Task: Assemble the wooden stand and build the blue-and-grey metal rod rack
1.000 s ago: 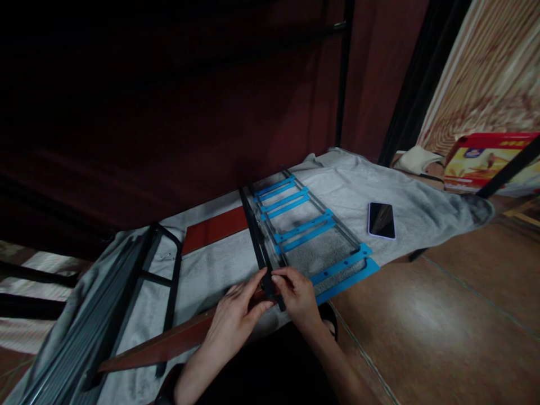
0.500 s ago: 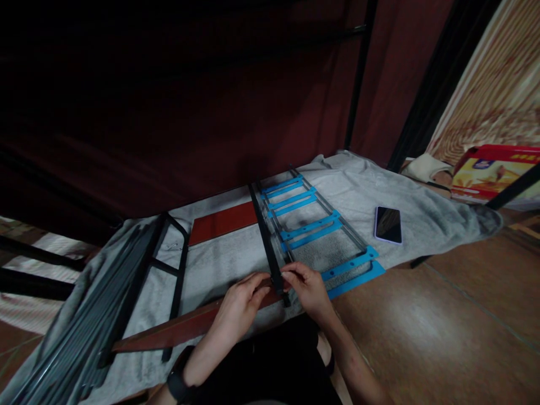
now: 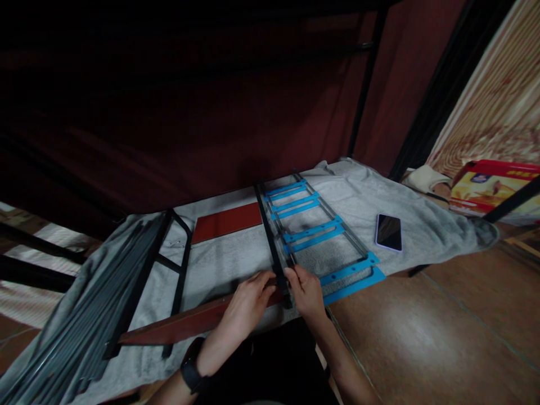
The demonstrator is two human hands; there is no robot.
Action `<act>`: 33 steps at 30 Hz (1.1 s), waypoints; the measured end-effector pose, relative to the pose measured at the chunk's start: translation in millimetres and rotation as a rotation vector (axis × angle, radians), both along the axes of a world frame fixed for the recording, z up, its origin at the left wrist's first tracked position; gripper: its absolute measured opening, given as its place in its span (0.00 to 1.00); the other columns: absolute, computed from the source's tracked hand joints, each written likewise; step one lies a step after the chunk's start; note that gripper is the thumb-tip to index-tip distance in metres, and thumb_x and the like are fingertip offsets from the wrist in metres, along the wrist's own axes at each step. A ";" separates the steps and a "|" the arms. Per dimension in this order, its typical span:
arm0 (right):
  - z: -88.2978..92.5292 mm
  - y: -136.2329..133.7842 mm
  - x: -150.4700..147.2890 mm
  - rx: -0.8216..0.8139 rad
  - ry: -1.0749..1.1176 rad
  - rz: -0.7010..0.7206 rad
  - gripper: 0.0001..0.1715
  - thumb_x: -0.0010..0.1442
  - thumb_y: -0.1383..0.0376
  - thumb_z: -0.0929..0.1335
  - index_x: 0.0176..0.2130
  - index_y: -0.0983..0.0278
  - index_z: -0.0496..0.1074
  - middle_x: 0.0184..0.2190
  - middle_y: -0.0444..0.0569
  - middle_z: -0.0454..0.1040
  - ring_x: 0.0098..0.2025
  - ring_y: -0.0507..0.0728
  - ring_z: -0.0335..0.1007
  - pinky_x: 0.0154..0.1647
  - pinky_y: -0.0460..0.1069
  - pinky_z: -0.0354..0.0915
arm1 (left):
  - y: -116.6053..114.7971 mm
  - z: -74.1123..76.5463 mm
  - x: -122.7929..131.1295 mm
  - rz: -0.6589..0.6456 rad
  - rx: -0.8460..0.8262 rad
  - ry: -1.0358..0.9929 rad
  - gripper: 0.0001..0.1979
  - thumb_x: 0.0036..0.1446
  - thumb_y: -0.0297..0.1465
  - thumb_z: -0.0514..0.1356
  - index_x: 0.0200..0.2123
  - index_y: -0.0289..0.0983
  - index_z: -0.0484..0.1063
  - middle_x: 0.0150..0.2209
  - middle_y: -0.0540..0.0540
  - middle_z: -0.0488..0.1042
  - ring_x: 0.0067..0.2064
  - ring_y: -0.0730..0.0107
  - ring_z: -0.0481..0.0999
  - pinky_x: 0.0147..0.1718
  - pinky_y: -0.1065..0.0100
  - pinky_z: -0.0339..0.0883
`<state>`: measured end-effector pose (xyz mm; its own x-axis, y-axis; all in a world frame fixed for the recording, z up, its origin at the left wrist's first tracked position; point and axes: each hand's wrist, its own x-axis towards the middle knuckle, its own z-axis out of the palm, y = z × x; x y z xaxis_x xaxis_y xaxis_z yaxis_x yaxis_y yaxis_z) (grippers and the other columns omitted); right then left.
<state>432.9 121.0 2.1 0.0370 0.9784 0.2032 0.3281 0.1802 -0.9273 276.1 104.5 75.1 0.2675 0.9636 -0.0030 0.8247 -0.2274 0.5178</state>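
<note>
Over the grey blanket [image 3: 228,261], left hand [image 3: 248,302] and right hand [image 3: 307,293] curl beside the black bar [image 3: 272,242]; hold unclear, I'd take its stiff-looking edges.

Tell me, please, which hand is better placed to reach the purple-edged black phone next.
Likely the right hand: it is nearer the phone; the left hand is across the long black bar from it.

Bar [image 3: 271,243] between rods [image 3: 93,315] and phone [image 3: 388,232], over blanket [image 3: 430,219]
</note>
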 end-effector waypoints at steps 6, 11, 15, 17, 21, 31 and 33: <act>3.5 -1.5 -5.5 -0.069 -0.108 -0.041 0.35 0.71 0.44 0.54 0.25 0.59 0.70 0.20 0.46 0.71 0.25 0.55 0.68 0.28 0.49 0.53 | -2.3 -7.7 -1.8 0.006 -0.013 -0.063 0.25 0.64 0.25 0.52 0.64 0.40 0.64 0.56 0.44 0.77 0.55 0.62 0.79 0.56 0.60 0.72; 10.9 -15.2 0.6 -0.101 0.065 -0.030 0.26 0.70 0.46 0.57 0.40 0.59 0.73 0.32 0.49 0.77 0.34 0.58 0.73 0.34 0.50 0.62 | -3.7 -10.5 -3.8 -0.075 0.015 -0.069 0.26 0.66 0.26 0.51 0.65 0.44 0.65 0.59 0.47 0.76 0.57 0.63 0.77 0.60 0.59 0.69; 10.4 -19.3 3.9 -0.085 0.269 0.060 0.20 0.67 0.47 0.62 0.42 0.60 0.71 0.30 0.43 0.73 0.31 0.54 0.70 0.34 0.48 0.65 | -5.0 -11.2 -4.5 -0.072 0.008 -0.067 0.26 0.67 0.27 0.52 0.66 0.44 0.64 0.57 0.45 0.77 0.55 0.62 0.78 0.57 0.59 0.71; 8.7 -15.9 4.3 -0.085 0.257 0.085 0.20 0.66 0.47 0.64 0.36 0.60 0.70 0.25 0.40 0.69 0.26 0.52 0.65 0.30 0.46 0.62 | -5.0 -13.1 -4.7 -0.072 0.015 -0.054 0.26 0.67 0.27 0.51 0.67 0.44 0.64 0.55 0.45 0.79 0.54 0.61 0.79 0.56 0.59 0.72; 9.0 -8.7 4.8 -0.091 0.065 0.046 0.26 0.67 0.44 0.62 0.27 0.60 0.65 0.19 0.38 0.62 0.23 0.51 0.60 0.26 0.46 0.55 | -4.0 -17.3 -5.1 -0.074 0.038 -0.038 0.26 0.67 0.26 0.52 0.66 0.44 0.64 0.54 0.45 0.79 0.51 0.62 0.81 0.53 0.61 0.74; 9.4 -13.6 -0.3 -0.095 0.216 0.066 0.23 0.65 0.44 0.64 0.35 0.60 0.70 0.23 0.39 0.66 0.25 0.52 0.63 0.27 0.47 0.60 | -3.6 -15.6 -5.0 -0.068 0.022 -0.040 0.27 0.67 0.26 0.52 0.67 0.45 0.64 0.56 0.46 0.78 0.52 0.60 0.80 0.54 0.60 0.73; 9.9 -11.3 0.0 -0.103 0.082 0.061 0.25 0.66 0.44 0.62 0.30 0.60 0.69 0.20 0.40 0.65 0.24 0.53 0.63 0.26 0.47 0.58 | -3.2 -14.9 -4.6 -0.061 0.013 -0.033 0.27 0.66 0.25 0.53 0.67 0.45 0.64 0.55 0.46 0.79 0.51 0.60 0.81 0.53 0.60 0.73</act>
